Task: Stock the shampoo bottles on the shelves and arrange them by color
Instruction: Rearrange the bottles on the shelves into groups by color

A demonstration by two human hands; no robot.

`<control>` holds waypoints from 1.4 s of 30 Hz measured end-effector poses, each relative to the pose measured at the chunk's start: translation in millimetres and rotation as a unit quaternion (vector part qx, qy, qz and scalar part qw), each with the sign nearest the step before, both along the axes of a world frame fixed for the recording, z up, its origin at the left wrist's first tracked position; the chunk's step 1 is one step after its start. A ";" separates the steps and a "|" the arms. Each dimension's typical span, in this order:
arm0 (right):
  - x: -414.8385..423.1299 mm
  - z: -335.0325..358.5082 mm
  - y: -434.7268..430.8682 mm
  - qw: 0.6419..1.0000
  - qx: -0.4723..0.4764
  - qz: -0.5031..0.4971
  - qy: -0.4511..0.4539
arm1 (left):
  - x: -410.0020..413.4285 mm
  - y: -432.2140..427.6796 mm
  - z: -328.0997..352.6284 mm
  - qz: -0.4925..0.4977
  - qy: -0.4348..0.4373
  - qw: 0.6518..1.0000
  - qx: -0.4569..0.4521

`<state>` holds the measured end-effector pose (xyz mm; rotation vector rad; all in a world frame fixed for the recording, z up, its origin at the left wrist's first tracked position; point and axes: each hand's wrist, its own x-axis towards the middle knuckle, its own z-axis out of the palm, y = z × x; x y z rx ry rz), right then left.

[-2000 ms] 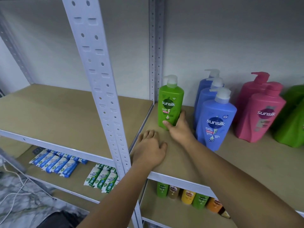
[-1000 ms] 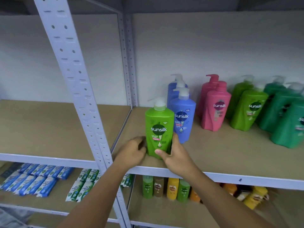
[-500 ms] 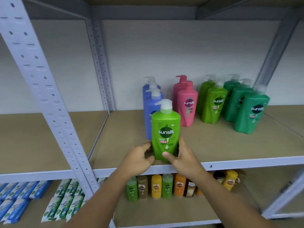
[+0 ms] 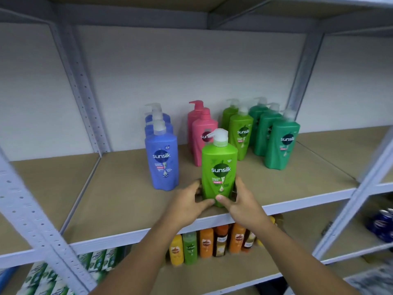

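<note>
Both hands, left hand (image 4: 187, 204) and right hand (image 4: 242, 204), clasp the light-green plastic pump bottle (image 4: 219, 167) low, upright at the brown shelf's (image 4: 119, 201) near edge, probably bound for the matching light-green pair (image 4: 240, 133) farther right.

Below the hands stands a row of small yellow, green and orange bottles (image 4: 205, 243). Green sachets (image 4: 100, 259) lie lower left of them. Dark blue packs (image 4: 380, 226) sit far right.
</note>
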<state>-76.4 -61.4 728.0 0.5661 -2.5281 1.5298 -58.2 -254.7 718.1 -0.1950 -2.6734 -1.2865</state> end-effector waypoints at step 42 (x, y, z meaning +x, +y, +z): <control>-178.2 -26.0 115.3 0.999 -0.007 0.042 0.005 | -162.5 125.2 -22.1 0.134 0.036 0.990 -0.010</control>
